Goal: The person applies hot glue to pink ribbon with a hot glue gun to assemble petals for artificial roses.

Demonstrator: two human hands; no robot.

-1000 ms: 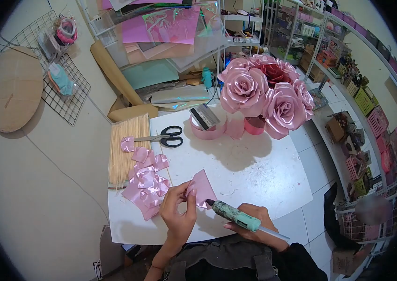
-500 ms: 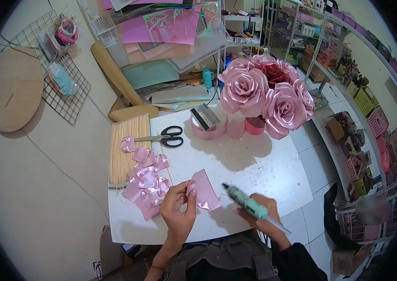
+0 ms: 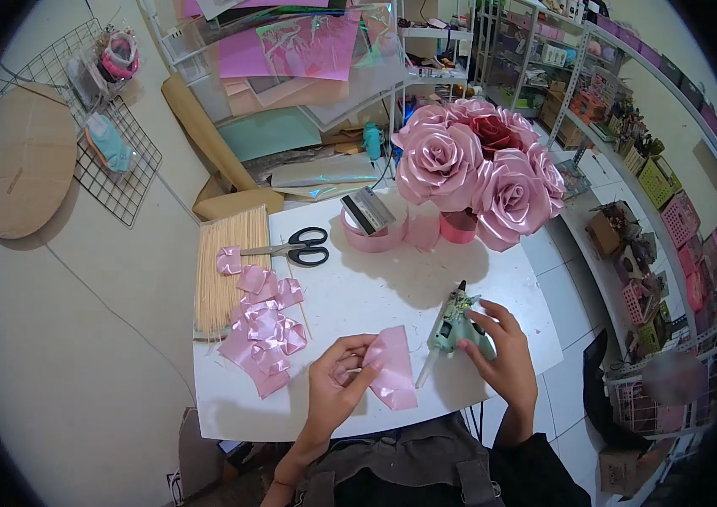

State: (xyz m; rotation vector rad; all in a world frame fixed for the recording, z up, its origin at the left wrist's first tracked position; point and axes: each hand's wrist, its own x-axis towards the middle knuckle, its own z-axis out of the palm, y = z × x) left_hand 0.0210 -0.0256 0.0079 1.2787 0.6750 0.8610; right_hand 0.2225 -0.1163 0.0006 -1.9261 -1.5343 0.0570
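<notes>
Pinched between the thumb and fingers of my left hand [image 3: 343,377] is a pink satin ribbon piece [image 3: 393,372], held above the white table [image 3: 358,296]. My right hand [image 3: 504,353] has its fingers apart at the right side of a mint-green glue gun [image 3: 458,328], which rests on the table with its dark nozzle pointing away; whether the fingertips touch it is hard to tell. A clear glue stick [image 3: 428,368] lies along the gun's left side. Left of my hands is a pile of cut pink ribbon pieces [image 3: 261,329].
Black-handled scissors [image 3: 308,247] lie beside a bundle of thin wooden sticks [image 3: 230,270]. Behind are a ribbon roll [image 3: 374,240] with a small box [image 3: 368,210] on it, and large pink satin roses [image 3: 481,169]. Shelves [image 3: 578,93] stand at the right.
My right hand has set the glue gun down and opened beside it. My left hand has moved slightly right and nearer to me with the ribbon piece.
</notes>
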